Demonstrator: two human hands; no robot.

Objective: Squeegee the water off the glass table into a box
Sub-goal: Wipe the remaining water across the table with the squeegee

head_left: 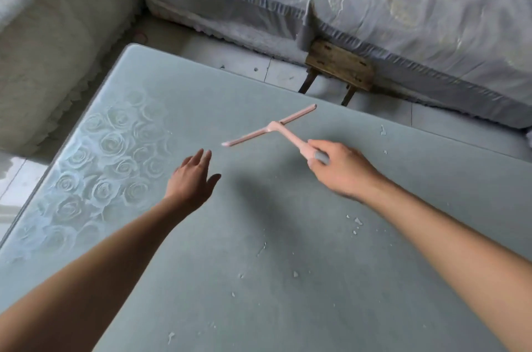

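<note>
A pink squeegee [270,128] is over the far middle of the frosted glass table [201,265], its blade running from lower left to upper right. My right hand [341,169] grips its handle from the right. My left hand [193,179] hovers above the glass to the left of the blade's near end, fingers straight, holding nothing. Small water drops [357,222] lie scattered on the glass near my right forearm and toward the near edge. No box is in view.
A rose pattern [109,156] covers the table's left part. A cloth-covered sofa [374,20] runs along the far side, another seat [43,49] stands at the left. A small wooden stool [339,66] sits on the tiled floor behind the table.
</note>
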